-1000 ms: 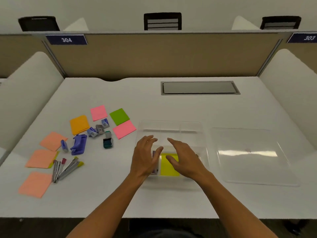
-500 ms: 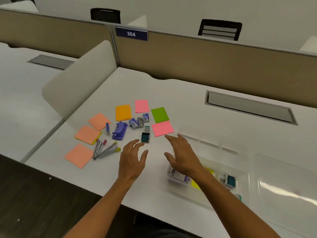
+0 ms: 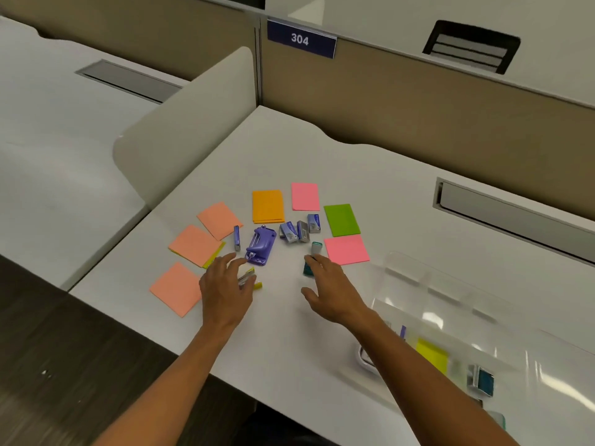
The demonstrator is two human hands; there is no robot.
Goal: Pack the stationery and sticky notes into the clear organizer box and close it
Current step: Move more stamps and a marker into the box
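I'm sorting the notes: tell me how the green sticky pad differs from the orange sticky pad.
The green sticky pad is lime and lies right of the small stapler boxes; the orange sticky pad is amber and lies left of them, above the purple stapler. Both lie flat and untouched on the desk.

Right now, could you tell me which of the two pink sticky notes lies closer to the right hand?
The nearer pink note, beside the right hand and below the green note; the other pink note lies farther back.

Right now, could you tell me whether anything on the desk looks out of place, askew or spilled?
Nothing is spilled or damaged. The sticky notes lie loosely scattered at different angles, and one yellow note is tucked under a salmon note, only its edge showing. The small staple boxes are jumbled together. The clear organizer box is open.
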